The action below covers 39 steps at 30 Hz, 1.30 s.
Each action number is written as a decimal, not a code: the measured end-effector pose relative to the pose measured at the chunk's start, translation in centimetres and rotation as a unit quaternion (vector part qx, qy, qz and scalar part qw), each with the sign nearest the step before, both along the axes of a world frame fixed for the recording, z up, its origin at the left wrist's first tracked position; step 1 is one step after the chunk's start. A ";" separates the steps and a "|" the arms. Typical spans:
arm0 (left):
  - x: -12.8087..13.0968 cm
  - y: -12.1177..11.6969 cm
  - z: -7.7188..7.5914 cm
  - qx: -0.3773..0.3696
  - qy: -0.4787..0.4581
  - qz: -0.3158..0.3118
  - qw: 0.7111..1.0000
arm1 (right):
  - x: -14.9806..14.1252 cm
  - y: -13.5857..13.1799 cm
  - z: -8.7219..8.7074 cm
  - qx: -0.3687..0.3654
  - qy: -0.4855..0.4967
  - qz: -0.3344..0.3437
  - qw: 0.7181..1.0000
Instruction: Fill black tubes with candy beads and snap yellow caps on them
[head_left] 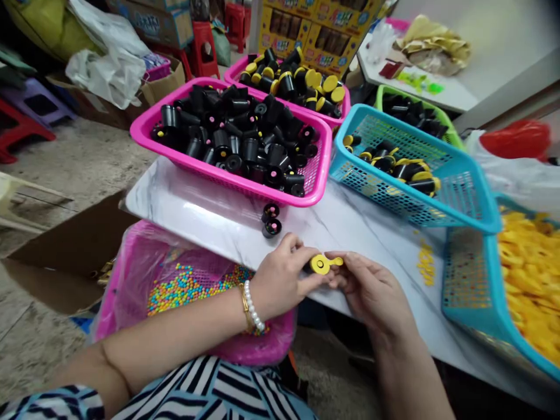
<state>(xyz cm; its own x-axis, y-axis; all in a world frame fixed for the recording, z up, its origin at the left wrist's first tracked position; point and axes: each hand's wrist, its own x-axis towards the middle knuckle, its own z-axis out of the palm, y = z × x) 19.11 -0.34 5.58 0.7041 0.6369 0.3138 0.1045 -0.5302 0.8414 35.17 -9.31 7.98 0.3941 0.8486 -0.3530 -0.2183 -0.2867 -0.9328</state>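
My left hand [282, 271], with a pearl bracelet at the wrist, is closed round a small black canister. Only a sliver of the canister's side shows behind a yellow cap [319, 265] that faces up on its end. At the cap's narrow tab, the fingers of my right hand [378, 291] are pinched together. Two black canisters [272, 228] with pink bits inside stand on the white marbled table [201, 192], just beyond my left hand. A pink basket [245, 189] heaped with black canisters sits behind them.
Capped canisters fill a second pink basket [345, 111] and partly a blue basket [472, 198]. Yellow caps fill another blue basket [468, 280] at right; several lie loose [426, 264] on the table. Colourful beads [188, 286] lie in a plastic-lined pink basket [109, 303] beneath my left arm.
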 end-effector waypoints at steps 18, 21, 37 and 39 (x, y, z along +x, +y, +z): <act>0.7 0.6 0.6 -0.012 0.159 -0.039 0.986 | 0.2 1.1 1.0 -0.050 -0.108 0.207 0.971; 0.6 0.9 0.8 -0.001 0.186 -0.038 0.982 | -0.6 -0.1 1.1 0.001 -0.187 0.209 0.960; -9.0 2.0 -0.6 0.141 -0.078 -0.016 0.987 | 14.4 -3.2 10.9 -0.196 -0.605 -0.143 0.758; -11.3 2.7 -0.3 0.130 -0.044 0.024 0.990 | 17.3 -5.7 10.8 -0.234 -0.603 -0.137 0.750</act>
